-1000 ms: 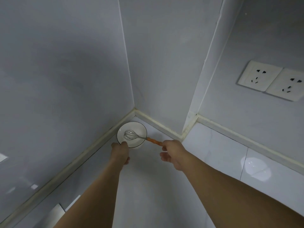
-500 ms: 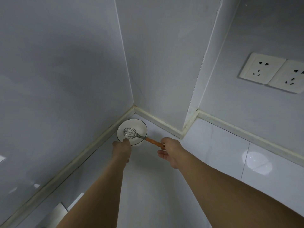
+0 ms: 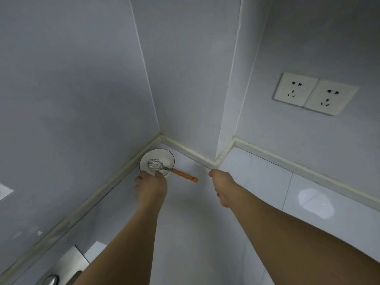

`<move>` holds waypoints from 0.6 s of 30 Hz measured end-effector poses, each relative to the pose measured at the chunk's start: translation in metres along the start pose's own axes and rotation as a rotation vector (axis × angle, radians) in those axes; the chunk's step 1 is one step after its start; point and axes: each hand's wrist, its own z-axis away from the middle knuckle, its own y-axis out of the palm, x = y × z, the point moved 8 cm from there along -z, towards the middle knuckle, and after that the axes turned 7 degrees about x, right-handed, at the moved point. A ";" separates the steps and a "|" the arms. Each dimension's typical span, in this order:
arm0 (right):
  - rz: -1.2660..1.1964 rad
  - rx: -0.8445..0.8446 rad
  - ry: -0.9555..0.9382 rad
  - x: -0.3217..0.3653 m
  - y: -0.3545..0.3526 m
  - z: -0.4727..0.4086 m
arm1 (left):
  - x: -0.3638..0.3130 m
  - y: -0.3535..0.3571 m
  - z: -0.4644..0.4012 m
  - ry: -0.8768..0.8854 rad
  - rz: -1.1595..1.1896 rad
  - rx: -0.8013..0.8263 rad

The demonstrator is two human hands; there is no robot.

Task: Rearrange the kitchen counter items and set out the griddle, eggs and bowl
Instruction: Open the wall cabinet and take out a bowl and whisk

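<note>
A small white bowl [image 3: 162,157] with a dark rim sits in the far corner of the white counter [image 3: 257,182]. A wire whisk [image 3: 156,165] lies in it, and its orange handle [image 3: 184,175] sticks out over the rim to the right. My left hand [image 3: 151,187] grips the bowl's near rim, thumb on the edge. My right hand [image 3: 223,185] is off the whisk, a short way right of the handle's end, fingers loosely apart and holding nothing.
Grey tiled walls close the corner on the left and behind, and a boxed column [image 3: 228,120] juts out on the right. Two wall sockets [image 3: 314,93] sit above the counter. A metal sink edge [image 3: 67,266] shows at the lower left.
My right hand has let go of the whisk handle and drawn back to the right. My left hand stays on the bowl's rim.
</note>
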 end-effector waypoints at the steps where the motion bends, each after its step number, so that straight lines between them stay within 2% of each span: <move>1: 0.015 -0.016 -0.022 0.000 -0.013 0.012 | -0.016 0.002 0.012 0.099 -0.072 -0.003; 6: 0.052 -0.100 -0.073 0.000 -0.070 0.054 | -0.078 0.022 0.062 0.426 -0.306 -0.011; 14: 0.001 -0.261 -0.121 -0.024 -0.187 0.103 | -0.170 0.078 0.162 0.787 -0.262 0.123; 18: -0.109 -0.355 -0.150 -0.056 -0.259 0.151 | -0.205 0.112 0.235 0.909 -0.270 0.185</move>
